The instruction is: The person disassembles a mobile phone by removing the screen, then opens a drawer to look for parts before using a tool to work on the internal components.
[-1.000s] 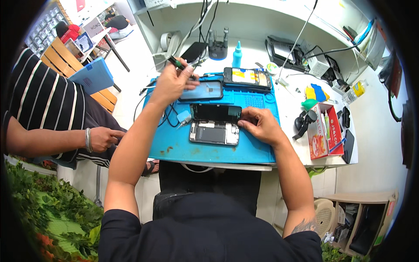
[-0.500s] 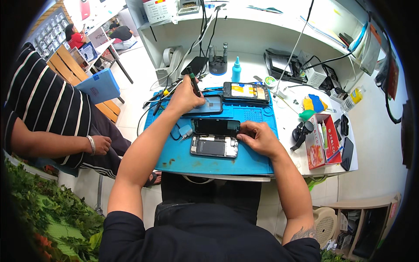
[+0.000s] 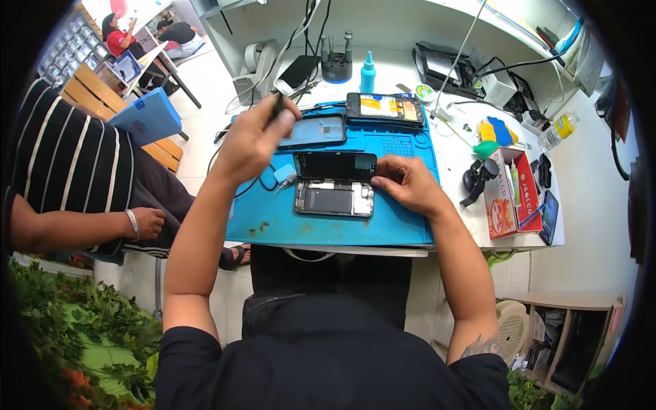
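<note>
My left hand [image 3: 261, 137], slightly blurred, is closed on a dark screwdriver [image 3: 277, 106] held above the back left of the blue mat [image 3: 294, 229]. My right hand [image 3: 403, 181] grips the right edge of the raised black screen [image 3: 333, 165] of an opened phone, whose body [image 3: 329, 201] lies flat below it with battery and inner parts showing. Behind them, a blue-grey tray or phone case [image 3: 307, 131] lies near my left hand, and another opened phone [image 3: 384, 109] rests at the mat's back right. A small light-blue charger-like block [image 3: 284, 174] sits left of the phone.
A blue bottle [image 3: 367, 75], bit holder [image 3: 336, 67] and cables line the back. Right are a red-and-white box [image 3: 511, 195], black strapped device [image 3: 478, 181] and water bottle [image 3: 555, 133]. A person in stripes [image 3: 75, 157] stands close left, near a blue folder [image 3: 147, 116]; others work farther back.
My left hand dipped toward the tray, then lifted and moved left with the screwdriver. My right hand stays on the raised screen. The neighbouring person's hand has shifted slightly at their thigh.
</note>
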The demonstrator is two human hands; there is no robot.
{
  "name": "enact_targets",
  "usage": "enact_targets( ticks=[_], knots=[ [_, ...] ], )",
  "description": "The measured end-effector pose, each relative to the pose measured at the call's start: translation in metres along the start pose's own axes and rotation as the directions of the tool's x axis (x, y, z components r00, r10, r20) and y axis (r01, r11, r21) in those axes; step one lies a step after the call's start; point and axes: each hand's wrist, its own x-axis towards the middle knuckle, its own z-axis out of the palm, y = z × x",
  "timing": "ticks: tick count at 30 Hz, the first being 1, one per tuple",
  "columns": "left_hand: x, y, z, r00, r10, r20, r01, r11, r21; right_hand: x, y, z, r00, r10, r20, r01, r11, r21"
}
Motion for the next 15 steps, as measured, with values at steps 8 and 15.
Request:
enact_targets(
  ticks=[8,15],
  knots=[
    [-0.036,-0.007,0.035,0.898,0.015,0.439,-0.277,0.796,0.539,0.003,0.001,0.001,0.999,-0.037,-0.003,0.037,0.999,0.006],
    [-0.027,-0.003,0.048,0.85,-0.055,0.524,-0.359,0.667,0.653,0.0,-0.002,0.0,1.0,-0.005,-0.005,0.005,0.999,0.031]
  ],
)
